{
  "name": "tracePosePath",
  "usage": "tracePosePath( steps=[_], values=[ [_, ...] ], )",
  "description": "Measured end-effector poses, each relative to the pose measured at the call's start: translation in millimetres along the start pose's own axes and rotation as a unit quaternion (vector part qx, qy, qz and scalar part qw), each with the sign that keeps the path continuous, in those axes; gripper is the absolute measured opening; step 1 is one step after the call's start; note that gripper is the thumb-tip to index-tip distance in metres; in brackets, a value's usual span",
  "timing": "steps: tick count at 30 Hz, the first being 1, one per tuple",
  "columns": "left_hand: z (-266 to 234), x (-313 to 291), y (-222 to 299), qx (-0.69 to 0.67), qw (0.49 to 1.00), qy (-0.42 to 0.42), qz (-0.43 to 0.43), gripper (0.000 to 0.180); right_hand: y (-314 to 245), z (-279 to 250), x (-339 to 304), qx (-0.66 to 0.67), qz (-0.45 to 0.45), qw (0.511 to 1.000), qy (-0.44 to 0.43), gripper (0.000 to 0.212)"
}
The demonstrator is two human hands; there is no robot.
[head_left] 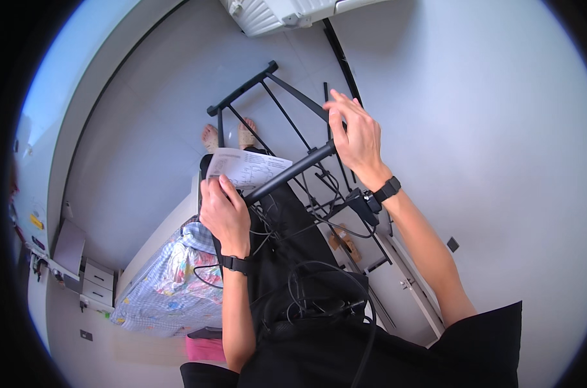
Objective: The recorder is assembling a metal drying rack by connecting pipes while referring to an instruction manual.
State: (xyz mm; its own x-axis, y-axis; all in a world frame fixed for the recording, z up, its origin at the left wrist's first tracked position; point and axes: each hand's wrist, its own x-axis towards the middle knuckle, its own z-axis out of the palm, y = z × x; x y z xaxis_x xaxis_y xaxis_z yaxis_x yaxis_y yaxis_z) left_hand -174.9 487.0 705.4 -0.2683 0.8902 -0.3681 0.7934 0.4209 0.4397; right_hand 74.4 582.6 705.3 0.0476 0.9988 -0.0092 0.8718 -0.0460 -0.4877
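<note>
My left hand (pixel 225 213) is closed on a printed instruction sheet (pixel 245 167), white with small line drawings, pinching its lower left edge. That hand lies beside the near end of a thick black tube (pixel 292 173), which slants up to the right. The tube belongs to a black metal rack frame (pixel 277 97) with thin rods and a foot bar on the floor. At the far end of the tube is my right hand (pixel 358 136), fingers stretched and slightly apart; whether its palm touches the frame is hidden. Both wrists wear black bands.
A bed (pixel 170 281) with patterned bedding stands at left, a white drawer unit (pixel 98 283) beyond it. Black cables (pixel 329 265) hang across my lap. A cardboard piece (pixel 344 242) lies low behind the frame. My bare feet (pixel 247 134) are by the rack's foot. A white ribbed object (pixel 274 16) is at the top.
</note>
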Motion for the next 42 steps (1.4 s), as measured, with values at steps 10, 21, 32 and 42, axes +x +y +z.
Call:
tracePosePath(
  steps=[10, 21, 32, 42],
  values=[
    [5.7, -5.1, -0.1, 0.01, 1.0, 0.008, 0.023, 0.027, 0.1, -17.2, -0.4, 0.042, 0.192, 0.958, -0.211, 0.064],
    [11.4, -13.8, -3.2, 0.02, 0.999, 0.015, 0.029, 0.025, 12.9, -7.2, -17.3, 0.111, 0.205, 0.963, -0.135, 0.035],
    [2.4, 2.2, -19.8, -0.135, 0.988, -0.061, -0.043, 0.024, -38.1, 0.6, -72.3, 0.646, 0.442, 0.576, 0.235, 0.037],
    [-10.6, 37.3, 8.5, -0.036, 0.942, -0.28, 0.181, 0.031, -80.6, 69.1, -27.4, 0.47, 0.685, 0.501, 0.244, 0.048]
  ],
)
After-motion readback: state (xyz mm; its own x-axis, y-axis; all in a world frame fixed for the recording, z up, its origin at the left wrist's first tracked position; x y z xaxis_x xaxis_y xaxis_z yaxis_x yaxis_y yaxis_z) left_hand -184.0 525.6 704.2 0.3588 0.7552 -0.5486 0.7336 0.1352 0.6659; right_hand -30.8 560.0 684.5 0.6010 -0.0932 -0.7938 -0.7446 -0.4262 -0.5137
